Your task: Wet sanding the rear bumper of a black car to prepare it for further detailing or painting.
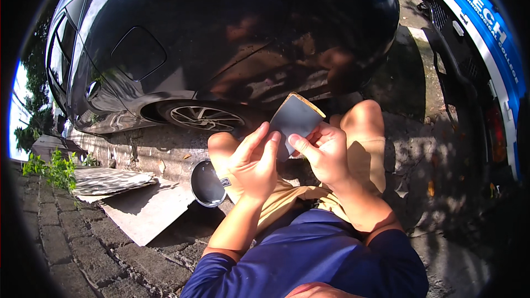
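Observation:
I hold a small dark grey sheet (296,116) with a pale, yellowish top edge, like sandpaper, in front of me. My right hand (326,157) pinches its lower right part, thumb pressed on the grey face. At its lower left edge, my left hand (256,165) has thumb and fingertips closed on the same sheet; some fingers are hidden. Below and left of my hands, beside my leg, sits a round dark container (205,190) with what looks like liquid in it.
A dark car (248,38) with a wheel (196,116) stands close before me. A blue-and-white vehicle (494,38) is at the right. Flattened cardboard (141,212) and papers (107,181) lie at lower left on cracked paving, near green weeds (55,171).

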Available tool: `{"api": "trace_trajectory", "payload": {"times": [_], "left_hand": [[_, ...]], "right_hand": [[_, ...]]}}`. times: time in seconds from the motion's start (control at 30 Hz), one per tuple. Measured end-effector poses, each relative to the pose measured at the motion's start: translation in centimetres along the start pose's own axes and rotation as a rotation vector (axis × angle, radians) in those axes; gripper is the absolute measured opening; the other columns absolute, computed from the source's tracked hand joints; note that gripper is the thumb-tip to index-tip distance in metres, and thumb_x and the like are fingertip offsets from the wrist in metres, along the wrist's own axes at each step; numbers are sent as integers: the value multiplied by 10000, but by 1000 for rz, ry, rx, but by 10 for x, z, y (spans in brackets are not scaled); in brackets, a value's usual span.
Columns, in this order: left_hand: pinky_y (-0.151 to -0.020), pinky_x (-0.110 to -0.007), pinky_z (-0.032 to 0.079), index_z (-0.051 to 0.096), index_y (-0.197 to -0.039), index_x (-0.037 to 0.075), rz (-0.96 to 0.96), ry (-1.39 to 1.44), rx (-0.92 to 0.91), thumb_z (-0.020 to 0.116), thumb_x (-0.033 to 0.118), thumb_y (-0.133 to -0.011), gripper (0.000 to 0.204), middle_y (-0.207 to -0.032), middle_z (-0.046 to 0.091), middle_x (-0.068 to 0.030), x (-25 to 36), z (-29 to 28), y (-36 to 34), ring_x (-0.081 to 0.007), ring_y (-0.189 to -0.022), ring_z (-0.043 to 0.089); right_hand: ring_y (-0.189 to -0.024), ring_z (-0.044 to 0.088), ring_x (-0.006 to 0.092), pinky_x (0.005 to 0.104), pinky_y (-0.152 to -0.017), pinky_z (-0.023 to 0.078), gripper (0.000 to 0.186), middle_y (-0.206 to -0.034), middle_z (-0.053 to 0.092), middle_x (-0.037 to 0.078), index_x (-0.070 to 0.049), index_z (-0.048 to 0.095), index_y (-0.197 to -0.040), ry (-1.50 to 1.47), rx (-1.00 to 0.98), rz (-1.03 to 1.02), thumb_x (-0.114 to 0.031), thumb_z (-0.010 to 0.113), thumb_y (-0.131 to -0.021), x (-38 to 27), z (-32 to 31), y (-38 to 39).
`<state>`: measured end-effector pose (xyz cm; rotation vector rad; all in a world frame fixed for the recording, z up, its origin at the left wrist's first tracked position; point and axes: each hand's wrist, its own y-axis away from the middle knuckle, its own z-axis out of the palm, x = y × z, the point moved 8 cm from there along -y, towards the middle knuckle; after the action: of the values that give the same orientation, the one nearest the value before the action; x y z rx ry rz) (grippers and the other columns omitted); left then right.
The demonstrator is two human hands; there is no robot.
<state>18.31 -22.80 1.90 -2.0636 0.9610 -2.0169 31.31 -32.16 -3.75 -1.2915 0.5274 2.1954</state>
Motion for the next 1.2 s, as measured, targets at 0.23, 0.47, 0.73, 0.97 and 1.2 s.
{"api": "trace_trajectory", "payload": {"times": [0.23,0.47,0.73,0.97,1.2], "left_hand": [[-675,-193,535,744,-1145,-23,-93,117,32,757,-103,-858,298,-988,601,-24,-10,-4,-4,-84,-786,656],[-668,-211,558,731,-1158,-37,-138,132,24,735,-85,-889,274,-976,642,-35,-13,-4,-6,-103,-791,686],[-683,-206,551,735,-1128,-44,-181,194,20,723,-102,-888,247,-980,639,-40,-19,-3,-3,-112,-799,696],[-747,-227,552,718,-1163,-54,-161,194,-47,729,-99,-885,282,-943,685,-66,-15,3,-6,-108,-807,680],[-598,-175,485,727,-1157,-58,-125,151,-125,768,-59,-874,286,-807,637,8,-8,9,-17,-55,-619,591]], "right_hand": [[-711,666,95,243,-669,571,115,-845,718,59,18,687,-970,-29,56,-87,-84,736,-952,-15,-3,-4],[-745,699,124,268,-696,604,109,-859,722,81,35,680,-978,-46,35,-60,-69,711,-965,-12,-7,-5],[-701,691,119,263,-680,595,124,-839,714,75,44,674,-1024,-60,75,-156,-66,699,-972,-22,-5,-7],[-739,697,132,260,-707,587,165,-916,732,96,53,654,-1099,-38,68,-234,-72,671,-993,-19,-27,-15],[-826,699,142,277,-745,595,234,-994,722,135,67,630,-1166,100,20,-270,-124,628,-1029,-28,-39,-13]]}}
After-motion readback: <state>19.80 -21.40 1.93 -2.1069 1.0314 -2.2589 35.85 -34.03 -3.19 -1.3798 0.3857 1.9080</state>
